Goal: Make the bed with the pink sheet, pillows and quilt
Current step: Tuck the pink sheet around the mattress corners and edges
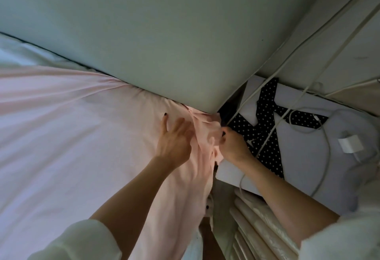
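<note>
Bed (24, 54) w/ pink sheet (82, 136) spread on it, bunched at the corner.

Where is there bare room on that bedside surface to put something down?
The bare patch is at the near left corner of the white bedside surface, between the right hand and the polka-dot fabric. Further right, the fabric, cables and white charger crowd it.

I see the pink sheet (67, 128) spread over the mattress, pulled into long creases that run toward the corner by the headboard. At that corner it is bunched and loose, hanging down the bed's side. White bedding shows beyond its far edge, at upper left.
</note>
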Tool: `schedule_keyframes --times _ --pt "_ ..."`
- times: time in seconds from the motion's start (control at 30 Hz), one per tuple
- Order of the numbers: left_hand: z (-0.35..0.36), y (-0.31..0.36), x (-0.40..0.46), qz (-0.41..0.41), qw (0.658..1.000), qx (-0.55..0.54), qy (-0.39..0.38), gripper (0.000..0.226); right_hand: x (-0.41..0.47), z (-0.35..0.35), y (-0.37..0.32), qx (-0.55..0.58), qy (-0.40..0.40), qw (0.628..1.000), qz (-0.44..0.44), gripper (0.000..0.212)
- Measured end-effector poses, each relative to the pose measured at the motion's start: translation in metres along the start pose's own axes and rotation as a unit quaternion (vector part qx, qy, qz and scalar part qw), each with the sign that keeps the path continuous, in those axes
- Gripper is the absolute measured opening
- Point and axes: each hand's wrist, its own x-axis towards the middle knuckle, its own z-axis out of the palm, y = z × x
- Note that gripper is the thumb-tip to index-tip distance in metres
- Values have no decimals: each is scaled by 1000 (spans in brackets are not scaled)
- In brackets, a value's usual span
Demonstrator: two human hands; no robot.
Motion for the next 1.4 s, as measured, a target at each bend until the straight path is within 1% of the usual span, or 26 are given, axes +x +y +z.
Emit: schedule_keyframes --times 0.03,0.1,0.17,0.2,0.23,0.27,0.3,0.37,0.4,0.47,0.5,0.6,0.73,0.8,0.83,0.9,0.93,0.97,1.0,1.1,1.13,1.2,1.23,1.3,1.37,1.4 --pt "1 -4 -1 -7 1000 5 30 33 0 4 -3 -54 -13 998 -20 27" --pt "4 -13 -3 -30 998 20 52 41 1 13 -8 -129 -10 991 -42 28" --pt "4 -20 -4 -58 996 31 53 53 4 17 -14 -158 49 983 -74 36" --pt "5 -24 -5 -71 996 35 48 59 6 19 -17 -141 85 981 -99 38" --pt "7 -27 -5 -80 995 34 42 63 9 20 -20 -88 112 984 -109 36" --pt "9 -29 -6 -83 995 33 36 65 14 20 -23 -6 115 990 -83 33" --pt "12 -31 -6 -82 995 33 35 65 23 22 -24 84 101 991 -31 32" --pt "20 -34 -5 -84 995 34 41 63 42 32 -22 222 44 971 73 33" --pt "22 -35 -4 -86 995 34 44 62 50 38 -18 254 28 962 95 38" --pt "28 -36 -4 -92 994 32 47 59 66 53 -13 262 23 960 101 51" --pt "30 -37 -4 -96 994 28 42 59 70 56 -12 261 35 959 107 50" --pt "30 -36 -3 -101 994 19 36 59 72 52 -14 224 87 963 121 30" --pt "27 -34 -3 -102 994 20 40 60 66 48 -16 217 176 954 105 26" --pt "24 -33 -2 -92 995 27 41 65 68 50 -14 265 197 936 124 23" --pt "21 -32 -1 -81 995 29 40 67 70 49 -13 315 199 916 148 21" --pt "17 -32 3 -49 997 26 54 72 70 44 -10 440 200 855 188 18" --pt "16 -32 5 -27 998 21 57 74 68 41 -7 484 203 829 192 18" --pt "15 -31 7 -6 998 17 56 75 65 38 -6 502 204 819 192 17" --pt "14 -29 10 12 999 16 49 73 60 34 -5 485 204 829 188 17" --pt "10 -26 21 18 1000 -6 7 66 48 35 2 379 222 886 151 11" --pt "9 -23 25 18 1000 -14 -20 65 44 35 5 347 241 899 115 10" --pt "9 -20 34 12 997 -11 -72 65 33 38 10 266 264 927 -11 16" --pt "9 -19 39 7 996 -10 -88 66 31 41 13 226 249 938 -80 23" --pt "4 -18 47 8 995 14 -94 65 30 44 13 162 182 952 -188 35" --pt "2 -20 54 24 996 31 -86 61 38 48 11 96 133 956 -244 39" --pt "2 -23 55 24 997 14 -77 61 42 48 9 65 123 957 -254 42"
